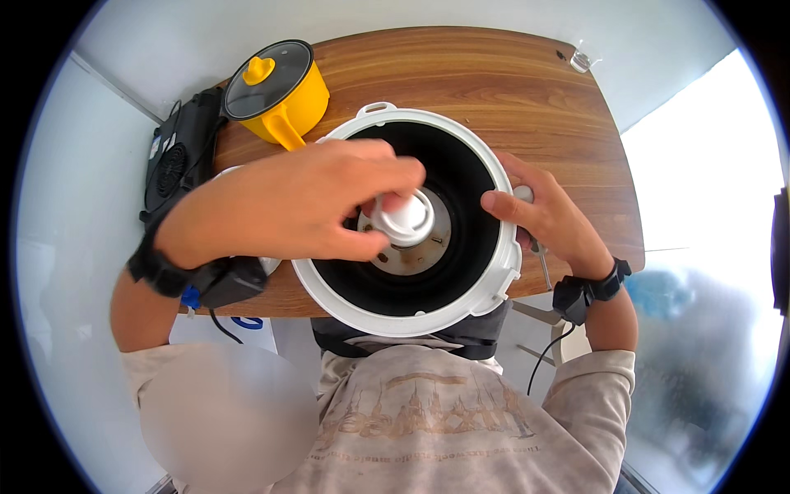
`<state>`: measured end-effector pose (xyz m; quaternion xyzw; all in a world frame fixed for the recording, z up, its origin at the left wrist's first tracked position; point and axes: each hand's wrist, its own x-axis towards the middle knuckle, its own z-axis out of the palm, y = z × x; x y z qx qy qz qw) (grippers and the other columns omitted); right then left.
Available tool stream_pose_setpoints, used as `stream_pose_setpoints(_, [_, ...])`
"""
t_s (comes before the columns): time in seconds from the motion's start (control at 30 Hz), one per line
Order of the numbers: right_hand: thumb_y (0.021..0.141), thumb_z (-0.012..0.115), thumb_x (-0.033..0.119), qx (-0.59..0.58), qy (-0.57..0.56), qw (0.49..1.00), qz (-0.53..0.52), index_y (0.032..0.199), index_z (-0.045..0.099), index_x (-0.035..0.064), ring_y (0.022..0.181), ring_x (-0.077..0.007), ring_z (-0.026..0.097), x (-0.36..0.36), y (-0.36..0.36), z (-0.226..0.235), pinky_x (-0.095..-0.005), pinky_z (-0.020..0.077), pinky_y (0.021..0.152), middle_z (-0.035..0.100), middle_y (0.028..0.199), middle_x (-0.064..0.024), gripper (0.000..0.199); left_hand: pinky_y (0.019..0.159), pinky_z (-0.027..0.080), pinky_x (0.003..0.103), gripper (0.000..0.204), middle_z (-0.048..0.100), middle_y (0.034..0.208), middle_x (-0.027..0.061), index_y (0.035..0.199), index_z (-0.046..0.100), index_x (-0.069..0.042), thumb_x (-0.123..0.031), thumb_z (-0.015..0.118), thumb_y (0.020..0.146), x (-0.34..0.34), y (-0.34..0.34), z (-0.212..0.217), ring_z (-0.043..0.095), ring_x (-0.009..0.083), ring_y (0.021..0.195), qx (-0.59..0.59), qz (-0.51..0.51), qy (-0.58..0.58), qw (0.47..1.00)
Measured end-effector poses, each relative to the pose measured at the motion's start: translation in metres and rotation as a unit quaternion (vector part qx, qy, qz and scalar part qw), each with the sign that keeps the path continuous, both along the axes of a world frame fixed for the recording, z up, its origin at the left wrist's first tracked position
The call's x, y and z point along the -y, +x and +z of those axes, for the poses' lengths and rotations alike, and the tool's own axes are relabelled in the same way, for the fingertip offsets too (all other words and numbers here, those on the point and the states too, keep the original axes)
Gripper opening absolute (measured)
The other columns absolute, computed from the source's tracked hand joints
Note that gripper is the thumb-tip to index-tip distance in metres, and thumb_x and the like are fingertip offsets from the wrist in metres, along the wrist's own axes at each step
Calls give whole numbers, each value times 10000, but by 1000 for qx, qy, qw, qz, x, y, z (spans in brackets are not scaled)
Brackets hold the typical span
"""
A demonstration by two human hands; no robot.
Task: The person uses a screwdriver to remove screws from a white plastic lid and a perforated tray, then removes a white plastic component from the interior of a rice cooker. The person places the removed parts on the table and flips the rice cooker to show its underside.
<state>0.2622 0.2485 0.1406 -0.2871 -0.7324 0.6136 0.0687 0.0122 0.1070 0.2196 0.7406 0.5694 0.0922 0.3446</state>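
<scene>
A white cooker shell (395, 323) with a black inner wall stands at the table's near edge, its top uncovered. Down inside lies a round metal base plate (421, 262) with brownish stains. Over its middle, my left hand (350, 193) reaches in, slightly blurred, fingers curled round a white round plastic part (405, 219). Whether that part touches the plate is hidden. On the shell's right side, my right hand (547, 206) has its thumb over the rim. A screwdriver (524, 194) with a pale handle is tucked in this hand, its metal shaft pointing down toward me.
Behind the shell at the left stands a yellow pot (298, 100) with a glass lid. Left of it is a black appliance (174, 156) with a round vent. A small clear cup (581, 59) sits at the far right corner of the wooden table (461, 70).
</scene>
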Motion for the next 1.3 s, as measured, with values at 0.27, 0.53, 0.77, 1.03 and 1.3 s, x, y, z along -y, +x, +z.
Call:
stream_pose_setpoints(0.27, [948, 703, 337, -4, -3, 1000, -12, 1390, 579, 54, 464, -39, 468, 5, -3, 1, -200, 354, 434, 589, 630, 12, 539, 837, 535, 305, 289, 622, 1065, 46, 943, 512, -70, -84, 752, 782, 91, -61, 9, 600, 169, 961, 70, 215, 181, 957])
stream_pose_setpoints(0.53, [947, 705, 345, 2, 14, 999, -31, 1396, 576, 54, 457, -40, 440, 7, -3, -2, -206, 328, 430, 586, 634, 13, 550, 712, 523, 283, 266, 585, 899, 39, 950, 516, -62, -81, 755, 835, 128, -59, -49, 627, 148, 828, -15, 423, 130, 897])
stream_pose_setpoints(0.77, [949, 705, 351, 12, 9, 1000, -27, 1374, 585, 45, 462, -36, 441, 8, -4, 3, -205, 319, 440, 581, 634, 13, 537, 695, 532, 409, 258, 649, 942, 184, 1005, 530, -54, -101, 739, 860, 141, -21, -107, 679, 352, 811, -112, 408, 103, 900])
stream_pose_setpoints(1.03, [948, 703, 358, 14, 29, 999, -28, 1359, 598, 44, 458, -40, 447, 8, -3, 1, -206, 324, 435, 589, 639, 8, 528, 728, 542, 472, 278, 652, 956, 191, 1104, 577, -57, -71, 721, 867, 137, -6, -163, 674, 415, 847, -88, 381, 169, 905])
stream_pose_setpoints(1.3, [946, 706, 393, 2, 26, 999, -28, 1369, 593, 36, 459, -39, 460, 7, -3, -2, -197, 335, 439, 597, 644, 3, 565, 733, 555, 494, 310, 640, 966, 192, 1137, 597, -54, -40, 706, 847, 135, -9, -190, 665, 429, 840, -116, 369, 212, 897])
